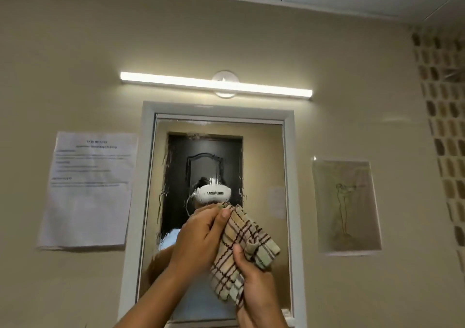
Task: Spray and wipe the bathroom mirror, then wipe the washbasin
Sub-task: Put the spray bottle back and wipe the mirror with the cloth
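The bathroom mirror (pixel 261 166) hangs in a white frame on the beige wall, with smeared streaks on its glass and a dark door reflected in it. A beige checked cloth (pixel 247 247) is held up in front of the mirror's lower middle. My left hand (pixel 198 242) grips the cloth's upper left part with the thumb on top. My right hand (pixel 254 285) grips its lower edge from below. The washbasin and any spray bottle are out of view.
A lit tube lamp (pixel 216 84) runs above the mirror. A printed paper sheet (pixel 88 189) is stuck to the wall at left, and a sleeved drawing (pixel 346 206) at right. A strip of mosaic tiles (pixel 445 126) runs down the far right wall.
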Demonstrator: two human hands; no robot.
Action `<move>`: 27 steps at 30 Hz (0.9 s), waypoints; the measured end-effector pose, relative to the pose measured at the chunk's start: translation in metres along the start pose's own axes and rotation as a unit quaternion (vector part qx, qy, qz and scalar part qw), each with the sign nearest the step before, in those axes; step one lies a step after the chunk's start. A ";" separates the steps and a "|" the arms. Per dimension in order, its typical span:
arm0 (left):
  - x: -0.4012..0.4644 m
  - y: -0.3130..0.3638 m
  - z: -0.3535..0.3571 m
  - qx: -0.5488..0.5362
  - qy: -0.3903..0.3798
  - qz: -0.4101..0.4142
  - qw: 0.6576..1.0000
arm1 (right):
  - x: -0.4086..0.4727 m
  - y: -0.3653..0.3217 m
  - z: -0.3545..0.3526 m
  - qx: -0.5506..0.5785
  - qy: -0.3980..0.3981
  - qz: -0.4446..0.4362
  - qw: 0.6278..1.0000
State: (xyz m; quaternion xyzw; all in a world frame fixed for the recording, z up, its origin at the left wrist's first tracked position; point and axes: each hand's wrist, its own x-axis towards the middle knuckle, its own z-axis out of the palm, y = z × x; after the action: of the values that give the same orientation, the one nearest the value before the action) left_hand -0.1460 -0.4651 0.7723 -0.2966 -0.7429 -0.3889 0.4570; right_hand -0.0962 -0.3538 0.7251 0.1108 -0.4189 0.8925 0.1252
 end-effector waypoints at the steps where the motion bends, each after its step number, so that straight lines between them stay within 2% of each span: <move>1: 0.009 0.003 -0.002 0.020 -0.002 0.009 1.000 | 0.005 -0.008 0.005 0.000 0.007 -0.026 1.000; 4: 0.039 0.007 -0.018 0.073 0.018 0.018 0.997 | 0.027 -0.043 0.015 -0.015 0.031 -0.135 0.990; 6: 0.064 0.001 -0.038 0.175 0.063 0.054 0.981 | 0.040 -0.072 0.021 -0.082 0.063 -0.267 0.958; 7: 0.076 -0.002 -0.049 0.220 0.084 0.074 0.969 | 0.046 -0.088 0.025 -0.141 0.069 -0.357 0.921; 9: 0.098 -0.009 -0.069 0.284 0.118 0.098 0.946 | 0.064 -0.117 0.032 -0.272 0.081 -0.518 0.807; 11: 0.115 -0.018 -0.086 0.333 0.133 0.099 0.928 | 0.090 -0.143 0.040 -0.378 0.115 -0.588 0.706; 14: 0.131 -0.030 -0.106 0.387 0.146 0.091 0.906 | 0.127 -0.167 0.052 -0.508 0.129 -0.588 0.616; 17: 0.134 -0.043 -0.116 0.386 0.148 0.054 0.909 | 0.156 -0.164 0.058 -0.622 0.122 -0.539 0.555; 19: 0.133 -0.055 -0.115 0.381 0.129 0.034 0.915 | 0.163 -0.152 0.064 -0.655 0.111 -0.509 0.548; 22: 0.134 -0.067 -0.113 0.360 0.118 0.046 0.924 | 0.169 -0.136 0.076 -0.665 0.092 -0.500 0.548; 27: 0.138 -0.080 -0.120 0.345 0.127 0.061 0.928 | 0.167 -0.113 0.111 -0.682 0.021 -0.529 0.505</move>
State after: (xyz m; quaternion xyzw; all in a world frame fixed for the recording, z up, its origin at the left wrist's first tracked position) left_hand -0.2116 -0.5964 0.9065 -0.1132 -0.7472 -0.1146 0.6448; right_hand -0.2080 -0.3485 0.9263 0.1732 -0.7590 0.1015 0.6194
